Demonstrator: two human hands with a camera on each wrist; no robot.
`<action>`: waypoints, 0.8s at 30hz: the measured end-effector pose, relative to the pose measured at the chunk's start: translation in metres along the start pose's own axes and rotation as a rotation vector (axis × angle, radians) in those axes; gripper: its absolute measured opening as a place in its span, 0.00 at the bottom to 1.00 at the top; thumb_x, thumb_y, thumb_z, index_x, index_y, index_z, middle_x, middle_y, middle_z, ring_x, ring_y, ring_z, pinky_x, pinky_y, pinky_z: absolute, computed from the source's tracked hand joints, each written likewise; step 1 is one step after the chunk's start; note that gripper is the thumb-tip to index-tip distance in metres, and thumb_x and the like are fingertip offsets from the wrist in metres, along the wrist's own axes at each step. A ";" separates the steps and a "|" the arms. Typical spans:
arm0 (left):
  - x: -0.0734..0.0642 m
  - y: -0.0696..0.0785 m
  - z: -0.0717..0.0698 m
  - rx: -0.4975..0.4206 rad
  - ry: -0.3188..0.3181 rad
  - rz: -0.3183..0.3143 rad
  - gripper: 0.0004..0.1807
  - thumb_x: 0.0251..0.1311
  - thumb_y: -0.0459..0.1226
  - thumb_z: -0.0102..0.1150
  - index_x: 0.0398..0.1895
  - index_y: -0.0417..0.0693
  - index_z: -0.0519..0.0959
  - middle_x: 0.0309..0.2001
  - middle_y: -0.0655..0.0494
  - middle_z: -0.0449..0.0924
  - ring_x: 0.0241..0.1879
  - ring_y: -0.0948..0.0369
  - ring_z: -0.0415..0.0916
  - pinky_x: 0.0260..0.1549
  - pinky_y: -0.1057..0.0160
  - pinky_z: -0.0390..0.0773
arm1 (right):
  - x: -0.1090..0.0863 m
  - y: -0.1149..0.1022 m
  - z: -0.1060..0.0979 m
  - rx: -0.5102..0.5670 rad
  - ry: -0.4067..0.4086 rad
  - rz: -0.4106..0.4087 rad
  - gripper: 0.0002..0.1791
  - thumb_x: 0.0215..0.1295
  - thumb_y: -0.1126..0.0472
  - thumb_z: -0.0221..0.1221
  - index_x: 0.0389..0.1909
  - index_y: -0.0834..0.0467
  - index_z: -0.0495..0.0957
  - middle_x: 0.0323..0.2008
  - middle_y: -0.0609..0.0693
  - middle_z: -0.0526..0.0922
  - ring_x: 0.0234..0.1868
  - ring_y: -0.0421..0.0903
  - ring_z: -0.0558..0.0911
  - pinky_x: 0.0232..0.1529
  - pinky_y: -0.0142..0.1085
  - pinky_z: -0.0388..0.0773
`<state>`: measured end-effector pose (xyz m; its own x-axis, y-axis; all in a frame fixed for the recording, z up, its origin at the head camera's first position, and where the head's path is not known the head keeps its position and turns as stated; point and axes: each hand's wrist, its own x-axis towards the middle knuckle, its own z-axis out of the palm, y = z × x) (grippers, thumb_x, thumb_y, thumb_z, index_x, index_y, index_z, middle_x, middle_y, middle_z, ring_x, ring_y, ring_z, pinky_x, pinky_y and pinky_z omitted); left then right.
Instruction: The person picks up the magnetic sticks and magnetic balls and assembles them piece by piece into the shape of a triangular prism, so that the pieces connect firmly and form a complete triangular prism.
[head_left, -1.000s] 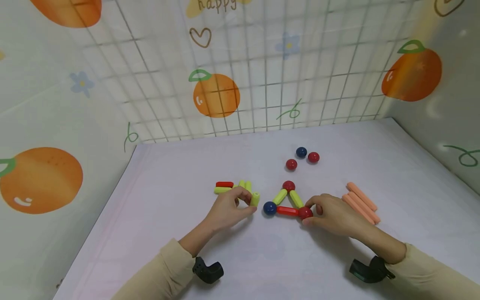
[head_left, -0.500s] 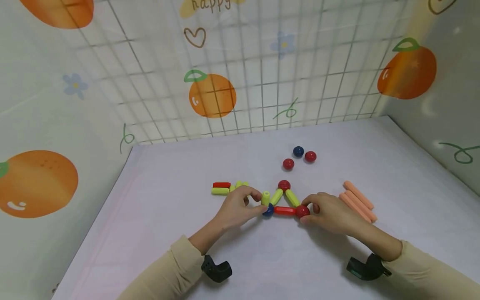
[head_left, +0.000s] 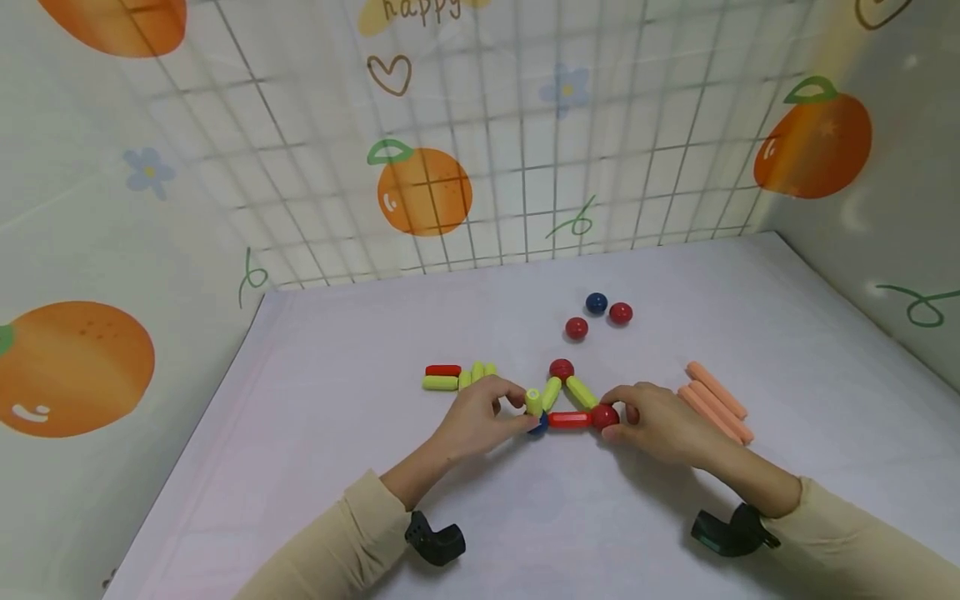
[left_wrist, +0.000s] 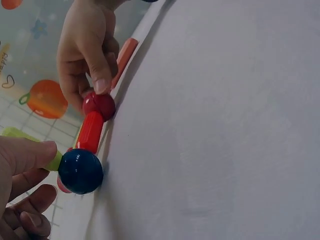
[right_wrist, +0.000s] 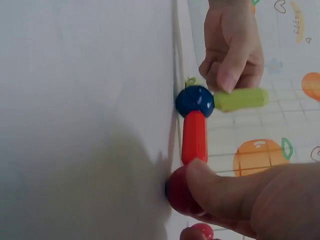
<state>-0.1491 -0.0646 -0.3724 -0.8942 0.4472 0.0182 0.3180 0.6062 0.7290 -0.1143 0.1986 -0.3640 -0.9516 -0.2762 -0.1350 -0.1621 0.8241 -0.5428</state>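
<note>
A flat triangle of balls and rods lies on the table. A red rod (head_left: 570, 420) joins its blue ball (right_wrist: 194, 101) to the near red ball (head_left: 604, 417), and two yellow-green rods run back to a ribbed red ball (head_left: 562, 370). My left hand (head_left: 480, 421) pinches another yellow-green rod (right_wrist: 242, 99) between thumb and fingers. This rod stands upright with its lower end against the top of the blue ball. At the other corner, my right hand (head_left: 660, 422) holds the near red ball between thumb and fingers.
Behind the triangle lie a loose blue ball (head_left: 596, 303) and two loose red balls (head_left: 577, 328). Several orange rods (head_left: 717, 390) rest right of my right hand. Beyond my left hand are a red rod (head_left: 443, 371) and several yellow-green rods (head_left: 441, 383).
My left hand has carried the yellow-green rod rightward and stood it on the blue ball. The triangle has turned slightly, its far corner shifting left. My right hand stays at the near red ball.
</note>
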 end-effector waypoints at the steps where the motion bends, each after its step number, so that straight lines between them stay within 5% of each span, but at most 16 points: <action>1: -0.001 0.000 0.001 -0.004 -0.008 0.001 0.13 0.56 0.43 0.69 0.43 0.52 0.86 0.41 0.60 0.82 0.43 0.61 0.74 0.44 0.65 0.73 | 0.001 0.001 0.000 -0.006 0.002 -0.004 0.24 0.59 0.54 0.68 0.56 0.57 0.79 0.25 0.48 0.71 0.28 0.43 0.69 0.25 0.31 0.63; 11: -0.006 0.005 0.010 -0.045 0.014 -0.005 0.10 0.57 0.45 0.69 0.40 0.54 0.85 0.33 0.64 0.83 0.35 0.66 0.72 0.37 0.70 0.70 | 0.010 0.004 -0.003 -0.005 -0.013 0.005 0.27 0.64 0.58 0.63 0.64 0.58 0.74 0.24 0.49 0.71 0.27 0.44 0.68 0.25 0.32 0.64; 17: -0.009 0.004 0.012 -0.039 0.015 -0.003 0.09 0.61 0.42 0.65 0.43 0.53 0.83 0.35 0.63 0.85 0.33 0.65 0.71 0.34 0.70 0.70 | 0.016 0.005 -0.004 -0.012 0.016 0.098 0.27 0.66 0.54 0.61 0.62 0.63 0.72 0.30 0.53 0.76 0.31 0.45 0.72 0.28 0.34 0.68; 24: -0.001 -0.026 -0.024 0.167 0.236 -0.130 0.14 0.60 0.38 0.65 0.49 0.47 0.82 0.43 0.53 0.81 0.43 0.57 0.77 0.44 0.58 0.77 | 0.022 0.005 -0.003 0.007 0.036 0.124 0.24 0.66 0.51 0.62 0.54 0.64 0.74 0.30 0.53 0.77 0.29 0.45 0.72 0.27 0.34 0.68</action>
<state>-0.1639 -0.0961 -0.3751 -0.9730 0.2055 0.1053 0.2262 0.7568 0.6133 -0.1374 0.1984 -0.3670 -0.9729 -0.1542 -0.1722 -0.0407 0.8476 -0.5291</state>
